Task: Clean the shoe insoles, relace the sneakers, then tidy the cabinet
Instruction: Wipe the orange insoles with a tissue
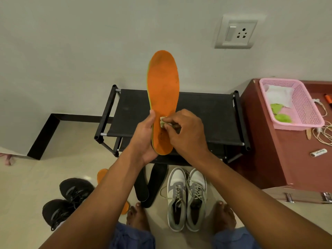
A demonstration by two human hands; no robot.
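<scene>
Left hand [146,135] grips orange insole [163,90] heel; right hand [185,132] fingers pinch small cloth [163,121], mostly hidden.

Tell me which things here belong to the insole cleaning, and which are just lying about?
In use: orange insole, small wipe, left hand, right hand.

Lying about: pink basket, wall socket, white tube, string.

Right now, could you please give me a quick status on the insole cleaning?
Left hand grips orange insole upright at its heel. Right hand pinches small wipe against it. Nothing in the way.
</scene>
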